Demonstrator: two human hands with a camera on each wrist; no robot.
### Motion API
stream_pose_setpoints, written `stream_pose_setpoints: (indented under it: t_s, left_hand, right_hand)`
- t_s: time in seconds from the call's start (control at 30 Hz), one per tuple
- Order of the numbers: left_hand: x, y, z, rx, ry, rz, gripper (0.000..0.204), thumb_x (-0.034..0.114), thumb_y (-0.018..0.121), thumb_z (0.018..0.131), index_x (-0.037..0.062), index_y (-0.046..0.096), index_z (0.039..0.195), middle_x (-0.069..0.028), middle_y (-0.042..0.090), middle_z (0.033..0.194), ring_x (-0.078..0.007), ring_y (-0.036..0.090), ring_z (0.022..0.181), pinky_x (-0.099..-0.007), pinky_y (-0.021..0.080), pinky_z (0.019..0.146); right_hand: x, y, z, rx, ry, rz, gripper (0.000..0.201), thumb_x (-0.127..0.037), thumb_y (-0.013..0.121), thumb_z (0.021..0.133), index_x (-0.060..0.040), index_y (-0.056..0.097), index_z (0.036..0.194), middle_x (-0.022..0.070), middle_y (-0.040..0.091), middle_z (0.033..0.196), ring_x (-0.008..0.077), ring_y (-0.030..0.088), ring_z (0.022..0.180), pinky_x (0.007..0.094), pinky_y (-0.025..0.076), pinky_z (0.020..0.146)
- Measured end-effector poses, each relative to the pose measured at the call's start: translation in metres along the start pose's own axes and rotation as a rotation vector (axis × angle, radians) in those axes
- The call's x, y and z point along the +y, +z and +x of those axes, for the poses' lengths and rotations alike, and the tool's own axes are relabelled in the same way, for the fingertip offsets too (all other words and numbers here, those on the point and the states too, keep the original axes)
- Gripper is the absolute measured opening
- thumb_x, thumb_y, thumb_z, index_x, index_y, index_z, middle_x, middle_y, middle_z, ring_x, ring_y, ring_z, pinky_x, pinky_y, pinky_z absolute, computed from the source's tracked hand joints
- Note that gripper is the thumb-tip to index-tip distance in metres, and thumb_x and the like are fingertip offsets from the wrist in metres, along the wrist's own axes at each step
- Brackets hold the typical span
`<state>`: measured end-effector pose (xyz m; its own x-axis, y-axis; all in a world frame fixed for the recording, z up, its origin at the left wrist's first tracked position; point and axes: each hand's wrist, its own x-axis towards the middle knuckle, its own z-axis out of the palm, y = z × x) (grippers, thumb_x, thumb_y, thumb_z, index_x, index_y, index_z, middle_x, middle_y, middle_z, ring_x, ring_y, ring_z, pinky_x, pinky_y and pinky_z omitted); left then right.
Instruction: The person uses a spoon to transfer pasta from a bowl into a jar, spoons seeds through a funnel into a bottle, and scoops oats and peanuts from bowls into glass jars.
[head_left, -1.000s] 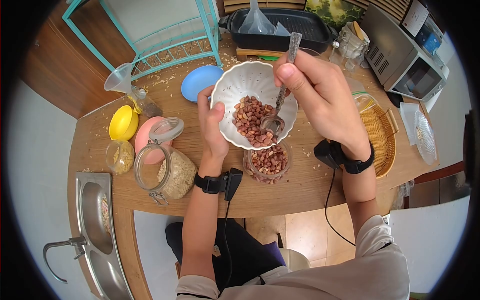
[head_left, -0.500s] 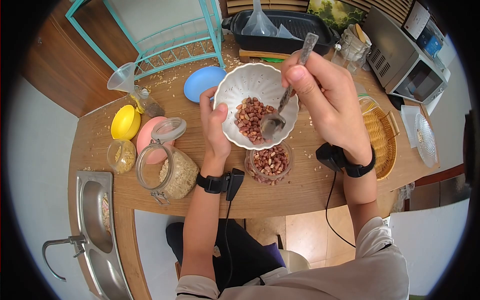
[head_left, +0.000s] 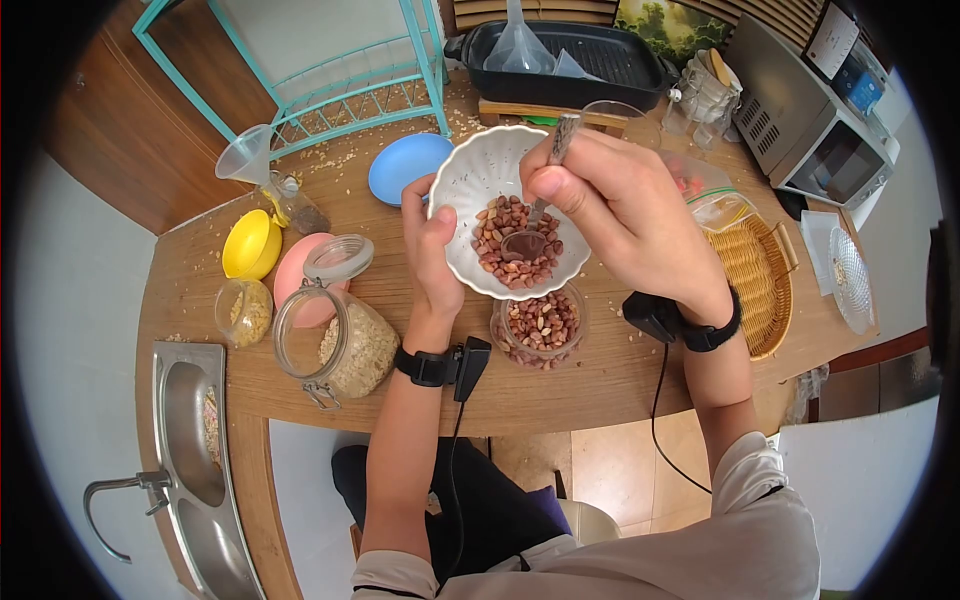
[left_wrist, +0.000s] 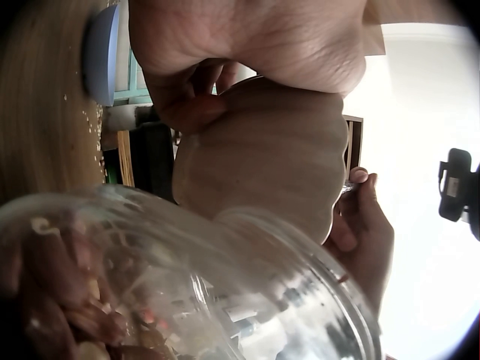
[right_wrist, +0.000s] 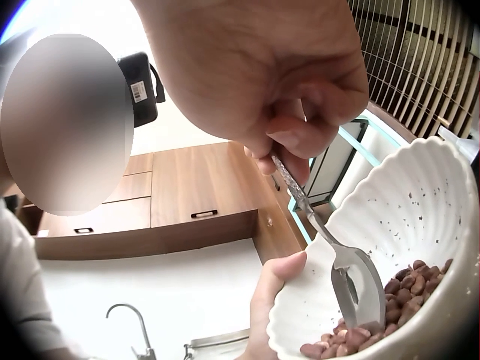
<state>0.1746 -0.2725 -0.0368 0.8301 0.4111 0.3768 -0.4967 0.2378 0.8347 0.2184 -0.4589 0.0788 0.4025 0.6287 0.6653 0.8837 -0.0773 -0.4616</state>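
My left hand (head_left: 432,250) grips the rim of a white scalloped bowl (head_left: 470,165), thumb at the edge and fingers round its far side. Reddish-brown peanuts (head_left: 497,222) lie in the bowl, which is tilted. Between thumb and fingers, my right hand (head_left: 635,215) pinches the patterned handle of a metal spoon (right_wrist: 334,240). The spoon's head rests among the peanuts, as the right wrist view shows. Just below the bowl, on the near side, a clear jar (head_left: 510,352) of peanuts stands on the table. The left wrist view shows the bowl's outside close over the jar's rim.
On the left are an open clip-top jar (head_left: 362,350) of oats, a pink plate (head_left: 290,262), a yellow bowl (head_left: 250,245) and a blue plate (head_left: 408,168). A wicker basket (head_left: 755,275) stands right, a black grill pan (head_left: 600,85) behind. The sink (head_left: 190,430) is near left.
Half a second ago the spoon was tilted to the right near the bowl's edge; now it dips back among the peanuts, the right hand having moved left. The left hand and bowl stay nearly in place.
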Motion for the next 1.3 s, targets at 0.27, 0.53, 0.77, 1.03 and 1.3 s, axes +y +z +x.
stream_pose_setpoints:
  t_s: [0.27,0.53,0.77,1.03,1.3]
  left_hand:
    - [0.000,0.000,0.001,0.003,-0.003,0.007,0.057,0.038,0.053,0.086,-0.0018,0.042,0.125,-0.0180,0.057,0.114,-0.0217,0.057,0.104,-0.0335,0.046,0.090]
    - [-0.002,0.000,0.000,0.007,-0.010,0.020,0.058,0.038,0.052,0.086,-0.0023,0.041,0.126,-0.0183,0.056,0.115,-0.0221,0.058,0.104,-0.0335,0.046,0.090]
    - [-0.001,0.001,0.000,0.013,-0.017,0.014,0.057,0.037,0.053,0.085,-0.0021,0.041,0.126,-0.0185,0.056,0.115,-0.0221,0.058,0.104,-0.0339,0.047,0.091]
    - [0.001,0.002,0.000,0.012,-0.008,0.008,0.058,0.036,0.054,0.085,-0.0026,0.040,0.126,-0.0188,0.056,0.115,-0.0224,0.058,0.105,-0.0340,0.048,0.091]
    - [-0.002,0.002,0.001,0.017,0.001,-0.017,0.059,0.037,0.055,0.085,-0.0031,0.040,0.126,-0.0184,0.055,0.116,-0.0227,0.058,0.106,-0.0343,0.047,0.092]
  right_hand:
    - [-0.005,-0.007,-0.001,-0.022,0.032,0.004,0.027,-0.024,0.052,0.101,-0.0014,0.060,0.088,0.0075,0.061,0.077,0.0196,0.058,0.070,0.0312,0.046,0.066]
    - [-0.007,-0.009,-0.001,0.000,0.045,0.043,0.029,-0.025,0.050,0.102,-0.0023,0.059,0.087,0.0061,0.061,0.076,0.0174,0.056,0.068,0.0307,0.045,0.064]
    - [-0.010,-0.011,-0.003,0.027,0.030,0.056,0.029,-0.025,0.050,0.102,-0.0022,0.059,0.087,0.0051,0.060,0.077,0.0169,0.055,0.068,0.0300,0.044,0.063]
    - [-0.012,-0.014,-0.002,0.074,0.099,0.050,0.027,-0.023,0.051,0.102,-0.0015,0.060,0.088,0.0050,0.059,0.079,0.0174,0.055,0.070,0.0299,0.044,0.063]
    - [0.002,-0.006,0.000,0.081,0.069,-0.221,0.031,-0.027,0.050,0.100,-0.0015,0.052,0.083,0.0143,0.054,0.074,0.0375,0.057,0.072,0.0434,0.044,0.061]
